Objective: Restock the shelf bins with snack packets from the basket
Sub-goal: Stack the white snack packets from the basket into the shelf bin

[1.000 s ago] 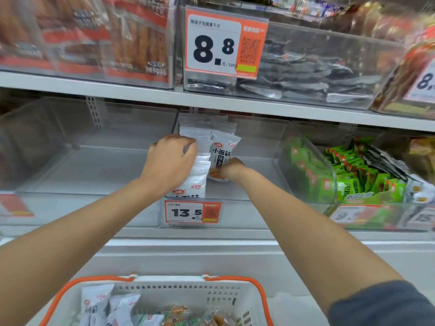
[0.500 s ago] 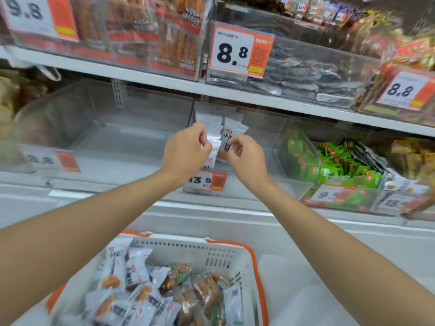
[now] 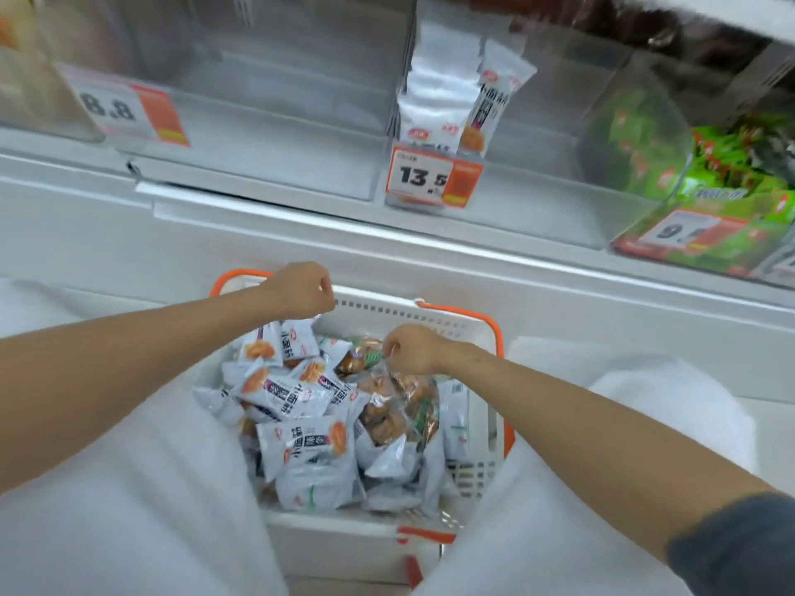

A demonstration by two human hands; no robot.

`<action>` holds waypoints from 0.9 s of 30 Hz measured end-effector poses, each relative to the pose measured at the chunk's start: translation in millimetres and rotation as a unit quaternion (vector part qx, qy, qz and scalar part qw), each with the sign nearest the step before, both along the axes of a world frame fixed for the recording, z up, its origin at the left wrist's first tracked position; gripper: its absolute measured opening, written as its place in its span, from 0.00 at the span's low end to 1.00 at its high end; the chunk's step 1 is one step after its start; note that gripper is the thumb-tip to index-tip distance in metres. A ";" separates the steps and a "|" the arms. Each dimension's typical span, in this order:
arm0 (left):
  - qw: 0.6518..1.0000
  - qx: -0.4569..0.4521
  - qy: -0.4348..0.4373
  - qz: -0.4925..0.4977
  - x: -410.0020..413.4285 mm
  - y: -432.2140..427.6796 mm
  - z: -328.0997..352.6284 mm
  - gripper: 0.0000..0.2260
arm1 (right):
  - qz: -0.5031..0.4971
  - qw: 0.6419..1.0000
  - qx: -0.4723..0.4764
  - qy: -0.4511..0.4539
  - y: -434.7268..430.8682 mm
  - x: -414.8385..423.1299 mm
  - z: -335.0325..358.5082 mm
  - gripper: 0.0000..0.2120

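The left hand (image 3: 301,290) hovers over the far-left rim of the basket (image 3: 473,321), its fingers curled under. Whether it has hold of anything cannot be told. The right hand (image 3: 415,350) sits at 4 o'clock from the left one, over the middle of the basket. Its fingertips are drawn together and pinch the top edge of a clear packet (image 3: 387,408) of brown snacks. At 6 o'clock from the left hand, white snack packets (image 3: 303,445) with orange pictures lie heaped across the left and near parts of the basket, and the clear packet rests among them. A grey sleeve (image 3: 740,548) covers the right upper arm.

At 12 o'clock from the basket, on the shelf, stands a clear bin (image 3: 537,135). A row of the same white packets (image 3: 434,101) stands upright at its left side, behind a price tag (image 3: 430,178) reading 13.5. At 2 o'clock lies a bin of green packets (image 3: 722,165). At 10 o'clock an 8.8 tag (image 3: 124,107) is fixed to another clear bin.
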State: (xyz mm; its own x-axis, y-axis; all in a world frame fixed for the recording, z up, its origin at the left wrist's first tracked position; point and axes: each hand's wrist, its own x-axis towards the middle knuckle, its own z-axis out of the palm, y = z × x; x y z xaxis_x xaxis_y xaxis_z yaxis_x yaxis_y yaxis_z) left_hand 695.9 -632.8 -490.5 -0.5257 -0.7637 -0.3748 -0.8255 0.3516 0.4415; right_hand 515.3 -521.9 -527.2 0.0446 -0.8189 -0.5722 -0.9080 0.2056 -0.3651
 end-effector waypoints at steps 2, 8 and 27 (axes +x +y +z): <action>0.998 0.010 -0.046 -0.030 6.4 0.5 -16.9 0.06 | 0.065 0.994 0.082 0.029 12.1 6.4 -22.4 0.12; 0.988 0.060 -0.090 -0.114 2.4 12.6 -30.4 0.06 | 0.158 0.970 0.184 0.034 43.0 19.6 -40.5 0.15; 0.986 0.097 0.006 -0.136 -3.2 27.6 -18.7 0.11 | -0.233 0.960 -0.068 -0.135 13.5 11.7 6.6 0.11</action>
